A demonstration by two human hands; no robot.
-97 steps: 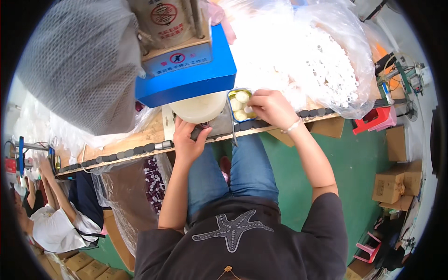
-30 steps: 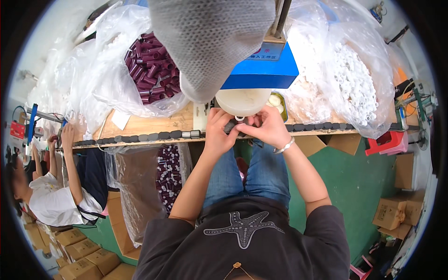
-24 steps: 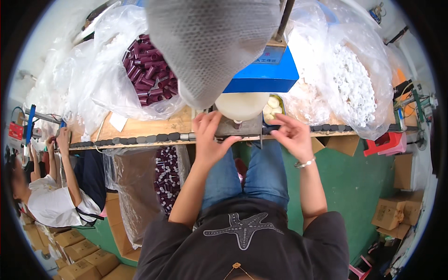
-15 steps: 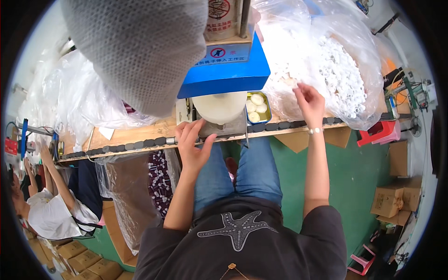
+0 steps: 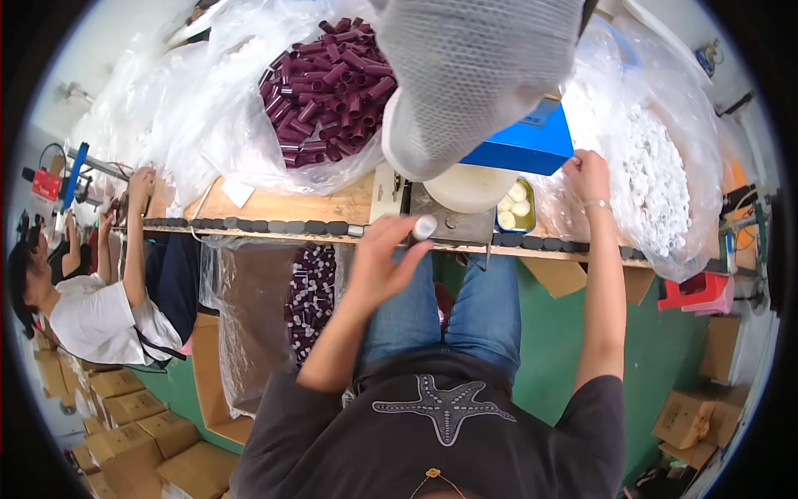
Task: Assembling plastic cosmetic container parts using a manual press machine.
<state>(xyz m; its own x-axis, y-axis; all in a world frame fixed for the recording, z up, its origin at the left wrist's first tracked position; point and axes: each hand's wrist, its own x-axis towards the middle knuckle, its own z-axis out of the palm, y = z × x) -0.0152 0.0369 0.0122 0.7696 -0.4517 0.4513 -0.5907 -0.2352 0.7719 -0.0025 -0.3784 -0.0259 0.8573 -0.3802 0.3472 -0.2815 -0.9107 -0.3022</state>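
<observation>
My left hand is just in front of the bench edge. Its thumb and fingers close on a small tube with a round white end; the rest of the tube is mostly hidden. My right hand is beside the corner of the blue machine block, by the clear bag of white parts. Its fingers are pinched together, and what they may hold is hidden. Between the hands, under the blue block, a round white pad sits over a metal plate.
A plastic bag of maroon tubes lies on the bench, and white ring-like parts fill another. A small tin holds white discs. White mesh fabric hangs in front. A lined box stands below; a co-worker sits left.
The view has swung left, revealing the maroon tubes. My left hand, formerly open at the metal plate, now holds the small tube. My right hand has moved closer to the blue block.
</observation>
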